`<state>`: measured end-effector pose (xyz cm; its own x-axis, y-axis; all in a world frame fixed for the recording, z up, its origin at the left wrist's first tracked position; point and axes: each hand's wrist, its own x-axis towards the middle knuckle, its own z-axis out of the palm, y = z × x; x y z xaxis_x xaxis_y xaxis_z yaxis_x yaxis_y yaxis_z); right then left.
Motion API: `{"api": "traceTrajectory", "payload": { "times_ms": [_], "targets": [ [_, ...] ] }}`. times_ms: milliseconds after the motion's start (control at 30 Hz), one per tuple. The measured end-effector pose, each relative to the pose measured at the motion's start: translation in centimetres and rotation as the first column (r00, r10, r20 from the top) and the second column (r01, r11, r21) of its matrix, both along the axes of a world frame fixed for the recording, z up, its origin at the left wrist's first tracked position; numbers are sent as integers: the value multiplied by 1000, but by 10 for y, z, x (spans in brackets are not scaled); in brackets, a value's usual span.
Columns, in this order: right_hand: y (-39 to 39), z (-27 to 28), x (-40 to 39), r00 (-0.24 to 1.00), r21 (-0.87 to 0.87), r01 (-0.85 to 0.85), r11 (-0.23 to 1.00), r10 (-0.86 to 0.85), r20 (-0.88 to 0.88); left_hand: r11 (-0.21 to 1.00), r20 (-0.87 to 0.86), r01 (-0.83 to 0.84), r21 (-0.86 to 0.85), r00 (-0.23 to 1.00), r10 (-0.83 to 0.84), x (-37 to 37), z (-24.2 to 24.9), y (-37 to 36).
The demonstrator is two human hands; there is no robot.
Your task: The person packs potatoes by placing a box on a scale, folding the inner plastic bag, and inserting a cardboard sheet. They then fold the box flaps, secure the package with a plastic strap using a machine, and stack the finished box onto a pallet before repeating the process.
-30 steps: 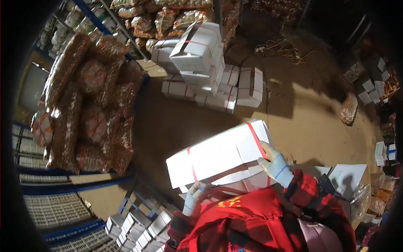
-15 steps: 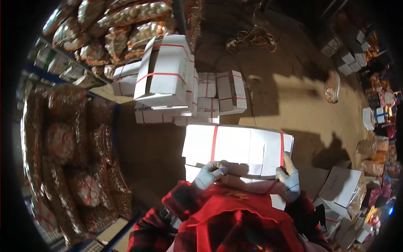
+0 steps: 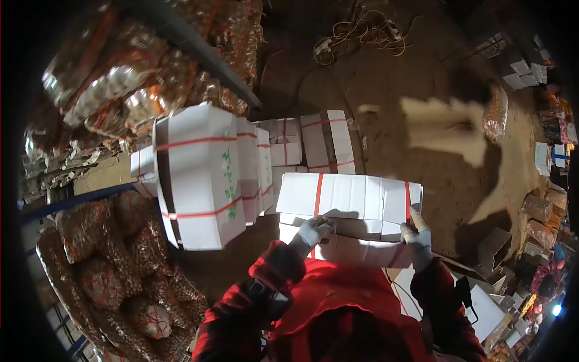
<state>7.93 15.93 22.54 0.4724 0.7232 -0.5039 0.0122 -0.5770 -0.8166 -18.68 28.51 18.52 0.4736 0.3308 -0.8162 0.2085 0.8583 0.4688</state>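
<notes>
A: Where is the white carton (image 3: 350, 196) held?

B: In front of the chest, level, above the dirt floor (image 3: 422, 163), just right of the stacked cartons (image 3: 205, 175). Two red straps are seen across it.

A: Hand state?

B: The gloved left hand (image 3: 315, 230) is curled around the near lower edge; the gloved right hand (image 3: 416, 234) is clasped at the right corner beside a strap. Netted sacks (image 3: 120, 265) are noted lower left.

Your white box (image 3: 350, 196) is matt cardboard, bound with smooth red plastic straps. Both hands, left (image 3: 315, 229) and right (image 3: 416, 232), wear knit cloth gloves. The stacked boxes (image 3: 202, 175) are the same card. Bags (image 3: 114, 78) are glossy plastic film; the floor (image 3: 392, 84) is rough dirt.
</notes>
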Motion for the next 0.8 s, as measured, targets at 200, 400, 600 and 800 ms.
{"api": "traceTrajectory", "payload": {
  "times_ms": [200,400,600,800],
  "targets": [
    [119,-117,50,987,15,-87,996,84,140,990,-127,-144,-1,982,142,42,-103,94],
    [237,-249,63,976,-84,-161,983,171,138,972,-269,-179,153,939,215,48,-200,188],
    [329,-363,8,670,-551,-441,709,668,323,852,-424,192,486,905,38,9,-404,246],
    [347,-354,-6,702,-597,-360,717,630,333,746,-559,273,607,814,157,-27,-465,231]
  ]
}}
